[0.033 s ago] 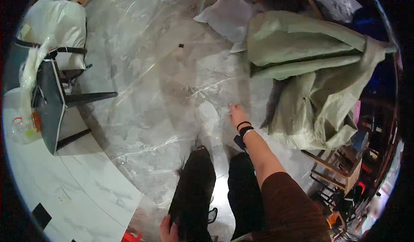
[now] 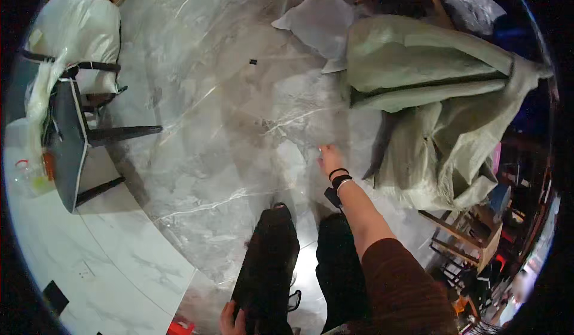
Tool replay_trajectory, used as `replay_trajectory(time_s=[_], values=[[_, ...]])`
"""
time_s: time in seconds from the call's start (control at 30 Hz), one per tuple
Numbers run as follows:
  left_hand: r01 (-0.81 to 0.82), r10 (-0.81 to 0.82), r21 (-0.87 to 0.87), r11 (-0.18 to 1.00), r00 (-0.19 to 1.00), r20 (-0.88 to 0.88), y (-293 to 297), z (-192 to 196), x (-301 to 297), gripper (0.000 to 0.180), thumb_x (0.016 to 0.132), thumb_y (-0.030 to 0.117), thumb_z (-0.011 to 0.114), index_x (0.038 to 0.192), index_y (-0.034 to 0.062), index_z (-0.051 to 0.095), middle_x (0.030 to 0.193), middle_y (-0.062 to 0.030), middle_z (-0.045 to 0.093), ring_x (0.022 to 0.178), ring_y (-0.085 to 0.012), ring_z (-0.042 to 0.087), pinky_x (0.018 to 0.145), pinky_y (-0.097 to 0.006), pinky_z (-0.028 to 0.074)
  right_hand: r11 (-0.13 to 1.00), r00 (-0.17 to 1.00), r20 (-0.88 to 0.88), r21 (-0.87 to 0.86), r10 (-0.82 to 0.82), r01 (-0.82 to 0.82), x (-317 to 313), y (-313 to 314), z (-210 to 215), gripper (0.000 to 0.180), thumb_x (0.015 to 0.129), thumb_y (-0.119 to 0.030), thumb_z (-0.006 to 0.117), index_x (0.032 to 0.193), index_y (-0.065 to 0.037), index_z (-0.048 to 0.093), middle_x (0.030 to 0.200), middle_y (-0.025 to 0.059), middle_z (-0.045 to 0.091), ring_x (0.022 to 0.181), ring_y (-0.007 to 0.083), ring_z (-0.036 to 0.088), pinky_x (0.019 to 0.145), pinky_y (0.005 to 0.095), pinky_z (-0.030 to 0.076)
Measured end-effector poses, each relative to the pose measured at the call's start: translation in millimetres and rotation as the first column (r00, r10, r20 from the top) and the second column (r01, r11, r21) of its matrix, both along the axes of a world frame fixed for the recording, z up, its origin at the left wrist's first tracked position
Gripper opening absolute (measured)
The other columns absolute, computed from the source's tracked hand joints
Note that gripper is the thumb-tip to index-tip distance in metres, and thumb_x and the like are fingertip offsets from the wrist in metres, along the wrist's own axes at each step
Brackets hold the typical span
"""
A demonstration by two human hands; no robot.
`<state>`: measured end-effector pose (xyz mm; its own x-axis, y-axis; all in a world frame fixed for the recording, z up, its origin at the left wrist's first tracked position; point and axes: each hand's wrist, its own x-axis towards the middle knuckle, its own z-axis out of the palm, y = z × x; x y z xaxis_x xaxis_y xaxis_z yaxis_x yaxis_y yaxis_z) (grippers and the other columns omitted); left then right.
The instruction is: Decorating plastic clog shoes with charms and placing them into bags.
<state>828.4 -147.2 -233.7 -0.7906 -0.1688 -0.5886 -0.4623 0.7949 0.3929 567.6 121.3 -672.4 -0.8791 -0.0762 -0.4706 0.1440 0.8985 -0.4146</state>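
My right hand [image 2: 330, 160] reaches forward over the grey marbled floor [image 2: 197, 155], its fingers curled together. A tiny pale spot shows at the fingertips; whether it is a nail or a held thing cannot be made out. Dark bands and a thin light bracelet circle that wrist. At the lower edge, my left hand [image 2: 232, 320] rests against my dark left trouser leg [image 2: 269, 251], fingers partly visible and apart, with nothing seen in them. Farther ahead on the floor lies a small black piece [image 2: 253, 62]. To the right of my right hand stands a large greenish woven sack [image 2: 418, 150].
A pale sheet [image 2: 317, 21] lies beside the sack. Wooden stools [image 2: 472, 239] and clutter fill the right side. On the left are a white marbled tabletop [image 2: 113, 245], a dark chair [image 2: 72, 138], a clear plastic container [image 2: 30, 176] and a white bag [image 2: 95, 30].
The view has shifted very slightly. Both hands keep nearly the same place and pose.
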Motion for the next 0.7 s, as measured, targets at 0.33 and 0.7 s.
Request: replay_trajectory(time_s=[0.33,0.7], values=[[-0.075,0.046,-0.119,0.99,0.972,-0.23,7,1,7,0.034,0.087,0.019,0.053,0.116,0.0029,0.059,0.121,-0.0256,0.053,0.111,-0.0428,0.051,0.093,-0.049,0.043,0.991,0.979,0.153,0.009,0.133,-0.136,26,-11,-47,0.022,0.073,-0.006,0.06,0.094,-0.008,0.057,0.101,0.0213,0.055,0.093,0.0395,0.056,0.075,0.0471,0.048],[0.17,-0.173,0.081,0.982,0.984,0.042,39,6,-24,0.049,0.077,0.031,0.062,0.115,0.0007,0.057,0.117,-0.0256,0.054,0.107,-0.0405,0.052,0.093,-0.045,0.042,0.916,0.964,0.118,-0.357,0.239,-0.184,106,45,151,0.01,0.075,-0.011,0.059,0.084,-0.007,0.062,0.082,0.0169,0.062,0.08,0.0359,0.06,0.07,0.0436,0.048]])
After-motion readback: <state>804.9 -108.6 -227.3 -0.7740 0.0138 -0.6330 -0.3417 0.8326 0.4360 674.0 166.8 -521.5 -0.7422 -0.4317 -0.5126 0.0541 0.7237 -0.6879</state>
